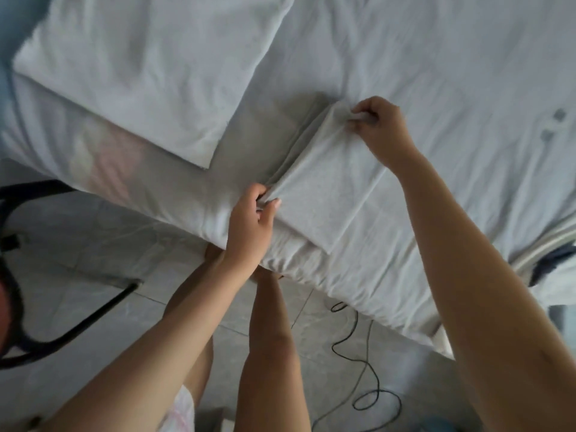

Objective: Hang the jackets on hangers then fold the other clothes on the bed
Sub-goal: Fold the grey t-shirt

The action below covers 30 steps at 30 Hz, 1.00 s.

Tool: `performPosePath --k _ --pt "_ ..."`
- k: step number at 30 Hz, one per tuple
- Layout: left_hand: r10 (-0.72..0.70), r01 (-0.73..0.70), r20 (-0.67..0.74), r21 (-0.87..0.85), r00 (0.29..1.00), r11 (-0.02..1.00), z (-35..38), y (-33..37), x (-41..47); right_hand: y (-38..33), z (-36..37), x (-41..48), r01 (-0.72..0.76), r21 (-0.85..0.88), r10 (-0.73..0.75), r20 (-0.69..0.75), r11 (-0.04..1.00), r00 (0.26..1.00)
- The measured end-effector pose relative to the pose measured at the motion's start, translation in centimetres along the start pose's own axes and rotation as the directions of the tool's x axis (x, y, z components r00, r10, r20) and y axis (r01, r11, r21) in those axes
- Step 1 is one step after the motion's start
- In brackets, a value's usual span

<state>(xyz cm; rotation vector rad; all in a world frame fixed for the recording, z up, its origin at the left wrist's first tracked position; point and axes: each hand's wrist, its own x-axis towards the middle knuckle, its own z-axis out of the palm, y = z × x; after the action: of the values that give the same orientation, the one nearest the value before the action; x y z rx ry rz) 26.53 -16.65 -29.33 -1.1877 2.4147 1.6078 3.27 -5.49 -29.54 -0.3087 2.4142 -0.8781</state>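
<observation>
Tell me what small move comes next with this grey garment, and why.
Probably carry the pinched edge across to the opposite side, halving it. The left hand and right hand each pinch a corner of one edge of the grey garment, which lies flat and partly folded on the bed.

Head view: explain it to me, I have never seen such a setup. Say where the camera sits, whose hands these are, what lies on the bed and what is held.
There is no machine here. The camera is worn on a person's head and looks down, so the two bare arms are that person's own. They stand at a bed with a white sheet; a pillow lies on it at upper left. Before them lies a grey garment, partly folded. The left hand pinches its near corner, the right hand its far corner. A black cable lies on the floor.
</observation>
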Motion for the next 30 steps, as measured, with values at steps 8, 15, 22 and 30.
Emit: performPosePath --k 8,15,22,30 --pt "-0.122 0.129 -0.073 0.089 0.99 0.988 -0.6 -1.8 2.5 -0.5 2.4 1.1 -0.052 -0.222 0.033 -0.087 0.974 0.996" --pt "0.045 -0.026 -0.039 0.396 0.998 0.918 0.0 -1.3 2.9 0.5 4.1 -4.1 -0.293 0.017 0.23 -0.662 0.956 0.713" --pt "-0.131 0.048 0.275 0.29 0.952 0.956 -0.1 -0.1 5.6 3.4 5.7 -13.4 -0.506 0.78 0.618 0.201 0.368 0.76" --pt "-0.132 0.392 0.516 -0.438 0.846 0.809 -6.5 5.6 8.3 -2.1 2.2 -11.6 -0.491 0.861 0.194 0.463 0.134 0.865"
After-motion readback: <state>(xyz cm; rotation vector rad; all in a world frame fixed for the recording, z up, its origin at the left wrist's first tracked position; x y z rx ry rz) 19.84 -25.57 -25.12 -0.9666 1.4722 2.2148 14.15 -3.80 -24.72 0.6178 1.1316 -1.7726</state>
